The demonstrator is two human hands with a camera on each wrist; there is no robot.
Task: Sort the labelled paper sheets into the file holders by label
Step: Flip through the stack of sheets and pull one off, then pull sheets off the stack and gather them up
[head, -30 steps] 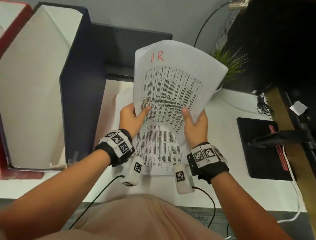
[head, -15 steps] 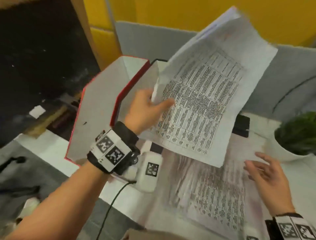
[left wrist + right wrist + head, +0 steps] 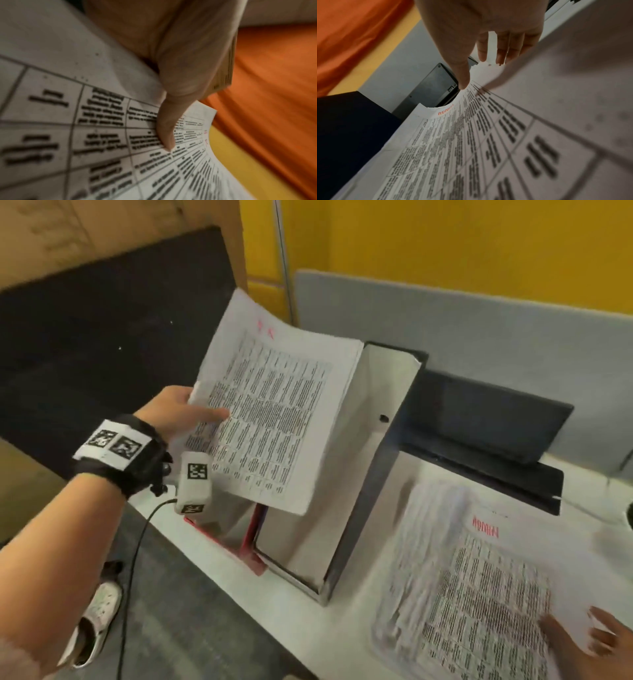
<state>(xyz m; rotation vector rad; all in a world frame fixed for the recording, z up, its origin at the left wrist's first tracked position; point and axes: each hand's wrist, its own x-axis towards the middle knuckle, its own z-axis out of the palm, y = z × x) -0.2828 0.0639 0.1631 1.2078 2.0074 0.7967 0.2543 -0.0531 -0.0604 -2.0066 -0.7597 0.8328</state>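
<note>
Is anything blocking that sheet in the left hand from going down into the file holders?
Nothing visible does. The left hand pinches the sheet by its edge, in the air over the red file holder and the dark file holder beside it. What shows of both mouths looks open, though the sheet hides part of them.

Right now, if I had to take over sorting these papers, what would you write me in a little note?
Left hand: pinches one printed sheet, thumb on top, over the two file holders. Its red label is too blurred to read.
Right hand: fingers relaxed, over the near corner of the paper stack on the desk; contact unclear.
The red file holder stands left of the dark file holder, side by side.
Done: one sheet lifted.
Left: check its label, drop it in the matching holder, then sort the stack. Its top sheet seems to read ADMIN.
</note>
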